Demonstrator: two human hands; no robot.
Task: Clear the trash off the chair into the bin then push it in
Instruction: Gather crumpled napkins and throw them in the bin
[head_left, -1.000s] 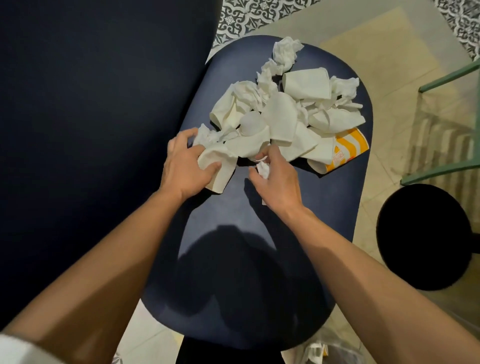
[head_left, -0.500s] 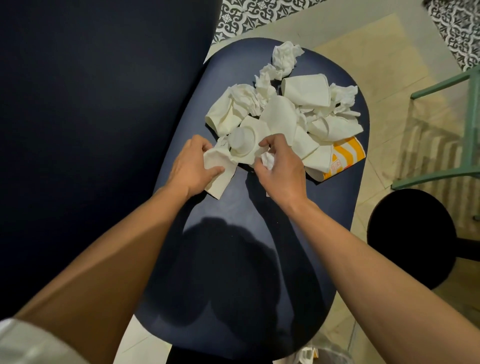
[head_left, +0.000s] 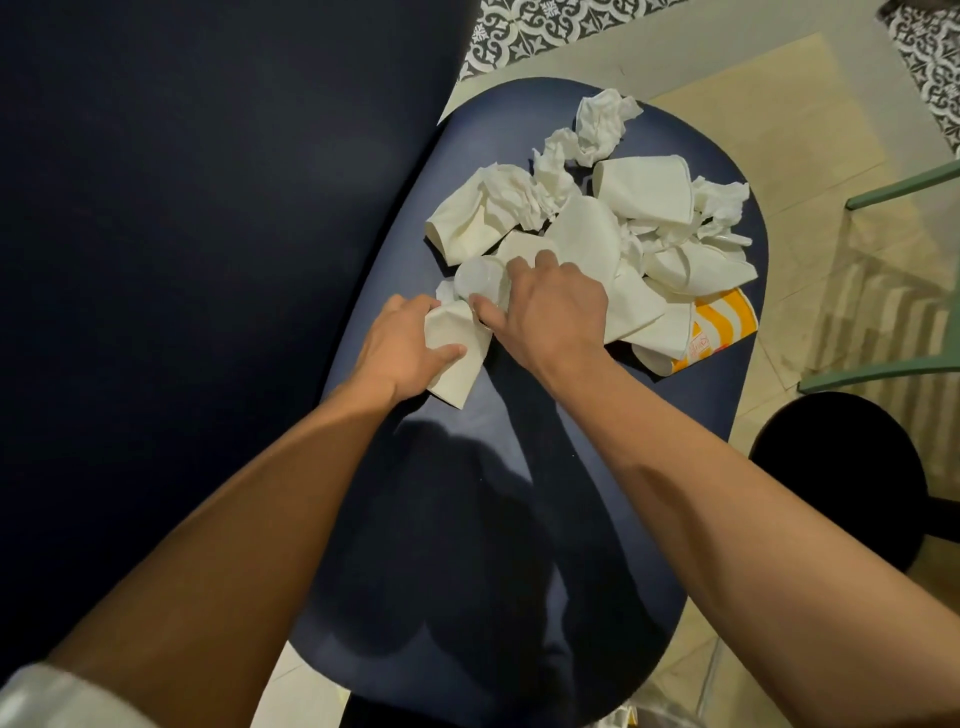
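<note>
On the dark blue seat of a chair (head_left: 467, 519), seen from above, a heap of white trash (head_left: 613, 223) covers the far half. It is made of crushed paper cups and crumpled tissues, with a flattened yellow-and-white striped carton (head_left: 719, 322) sticking out from under its right edge. One crushed paper cup (head_left: 644, 189) near the far side lies on its side; its inside cannot be seen. A crumpled tissue (head_left: 602, 122) sits at the far tip of the heap.

Two bare forearms reach in from the bottom of the view. The left hand (head_left: 402, 345) has its fingers curled around a flattened white cup (head_left: 457, 358) at the near left edge of the heap, thumb pressed on top. The right hand (head_left: 550, 312), just beside it, grips a small pale round cup (head_left: 478, 280) between thumb and fingers.

Off to the right, on the tiled floor, stands a round black bin (head_left: 841, 478), well apart from the heap; its inside looks only dark. Green metal bars (head_left: 893, 187) run past it.
</note>
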